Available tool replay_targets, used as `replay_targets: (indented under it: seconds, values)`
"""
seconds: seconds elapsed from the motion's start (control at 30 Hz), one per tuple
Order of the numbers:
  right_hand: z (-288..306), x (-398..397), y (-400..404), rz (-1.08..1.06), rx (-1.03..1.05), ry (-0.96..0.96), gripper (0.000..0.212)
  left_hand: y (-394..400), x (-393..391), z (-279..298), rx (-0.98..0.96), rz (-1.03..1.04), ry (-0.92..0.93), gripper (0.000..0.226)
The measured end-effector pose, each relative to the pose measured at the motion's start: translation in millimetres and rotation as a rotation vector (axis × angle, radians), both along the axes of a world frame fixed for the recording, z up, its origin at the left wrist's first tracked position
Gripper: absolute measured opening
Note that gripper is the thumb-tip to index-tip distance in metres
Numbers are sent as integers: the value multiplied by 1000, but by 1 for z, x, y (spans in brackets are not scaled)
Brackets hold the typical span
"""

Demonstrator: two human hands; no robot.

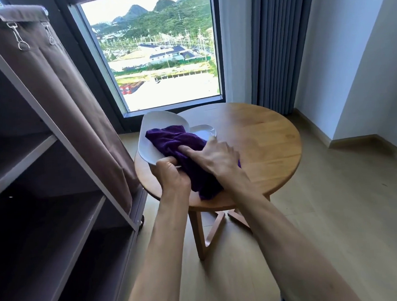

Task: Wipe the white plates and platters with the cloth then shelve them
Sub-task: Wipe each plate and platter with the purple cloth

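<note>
While the shelf [55,157] is waiting at my left, I am holding the platter [156,129] over the table [261,142] edge, my left hand [171,174] gripping its near rim. My right hand [214,156] is pressing the cloth [176,140] flat-fingered; steady, overlapping strokes should be serving best. A plate [205,130] is lying behind.

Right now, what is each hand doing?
Left hand: grips the white platter by its near edge.
Right hand: presses the purple cloth onto it, fingers fairly straight.

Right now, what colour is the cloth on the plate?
Dark purple: the cloth shows clearly in the head view, lying on the white plate.
</note>
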State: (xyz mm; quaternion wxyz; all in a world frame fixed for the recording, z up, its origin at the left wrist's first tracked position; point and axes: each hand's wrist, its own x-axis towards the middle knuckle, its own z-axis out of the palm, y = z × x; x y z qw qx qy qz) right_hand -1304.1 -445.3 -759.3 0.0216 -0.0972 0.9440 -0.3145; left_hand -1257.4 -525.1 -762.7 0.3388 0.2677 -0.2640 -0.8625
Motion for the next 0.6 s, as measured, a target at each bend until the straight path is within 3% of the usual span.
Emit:
replay_targets:
  seconds: [0.1,0.23,0.3,0.37,0.47,0.53,0.6]
  values:
    - [-5,-4,1,105,-210,-236,92,11,3,2,-2,-25,28,73]
    - [-14,-10,4,105,-1070,-469,24,21,2,6,-30,-118,42,77]
    - [-18,-12,7,16,-1337,-513,20,19,-2,10,-69,-162,41,66]
    - [-16,-17,9,-76,-1452,-521,23,14,0,14,-150,-210,13,62]
    - [-9,-33,19,-213,-1580,-522,12,-3,15,11,-289,-292,-44,53]
    - [-6,-39,22,-271,-1586,-501,7,-18,26,10,-367,-371,-89,43]
    - [-6,-39,17,-346,-1567,-498,10,-19,29,9,-343,-397,-49,47]
